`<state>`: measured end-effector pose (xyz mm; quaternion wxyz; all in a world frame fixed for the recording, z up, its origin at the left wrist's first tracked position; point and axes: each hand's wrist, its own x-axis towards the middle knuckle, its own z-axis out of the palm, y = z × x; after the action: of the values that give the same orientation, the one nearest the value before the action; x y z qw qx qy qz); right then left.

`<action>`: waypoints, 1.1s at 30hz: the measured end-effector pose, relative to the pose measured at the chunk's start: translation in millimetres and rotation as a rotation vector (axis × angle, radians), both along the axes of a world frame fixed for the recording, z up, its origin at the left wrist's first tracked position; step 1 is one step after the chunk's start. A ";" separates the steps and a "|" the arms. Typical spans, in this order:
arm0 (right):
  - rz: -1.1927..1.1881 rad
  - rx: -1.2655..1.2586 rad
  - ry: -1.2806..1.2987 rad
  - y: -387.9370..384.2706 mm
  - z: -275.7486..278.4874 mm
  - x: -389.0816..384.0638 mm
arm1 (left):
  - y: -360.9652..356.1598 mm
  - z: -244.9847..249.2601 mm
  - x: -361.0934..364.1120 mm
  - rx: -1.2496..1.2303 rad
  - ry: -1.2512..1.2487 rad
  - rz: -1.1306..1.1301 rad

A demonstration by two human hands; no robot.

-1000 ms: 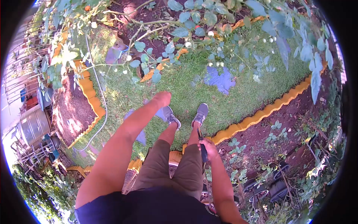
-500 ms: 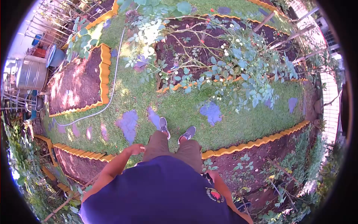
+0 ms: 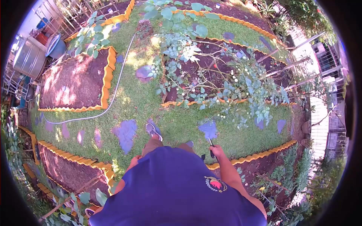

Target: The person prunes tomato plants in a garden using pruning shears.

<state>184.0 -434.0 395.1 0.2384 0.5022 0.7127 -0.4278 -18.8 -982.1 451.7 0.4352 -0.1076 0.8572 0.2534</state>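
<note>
My right hand [image 3: 217, 151] is wrapped round a black-handled tool [image 3: 212, 146] with a thin pale metal tip pointing forward. It is held out in front of my right hip, over the grass. A small dark piece shows just left of the handle. My left hand [image 3: 135, 161] hangs by my left side, partly behind the shirt, its fingers mostly hidden. One grey shoe [image 3: 154, 130] is forward on the grass beside a purplish stepping stone [image 3: 126, 135]; the other is mostly covered by my leg.
A leafy rose bush [image 3: 226, 81] with thin branches leans over the soil bed ahead. Scalloped yellow edging [image 3: 260, 153] borders the beds. A grey hose [image 3: 117, 84] curves across the lawn at left, near a metal drum [image 3: 32, 58] and a blue tub [image 3: 56, 47].
My right hand has swung forward and out from my side, bringing the tool into clear view. My left hand has drawn back against the shirt. The feet have shifted in a step.
</note>
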 end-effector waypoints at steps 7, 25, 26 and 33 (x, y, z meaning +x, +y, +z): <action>0.173 -0.062 0.021 -95.5 38.9 -156.4 | -140.7 -70.5 -101.0 0.088 0.136 0.006; 0.297 -0.220 -0.408 -163.2 30.6 -250.4 | -174.9 -105.1 -288.6 0.338 0.306 0.042; 0.335 -0.258 -0.431 -163.4 26.0 -265.9 | -180.0 -122.3 -295.2 0.314 0.320 -0.017; 0.352 -0.372 -0.425 -149.9 -12.8 -363.4 | -164.0 -168.0 -409.5 0.096 0.124 -0.138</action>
<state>-179.3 -584.0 382.3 0.5396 0.3974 0.6324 -0.3885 -428.3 -1146.2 283.7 0.4024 -0.0115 0.8747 0.2699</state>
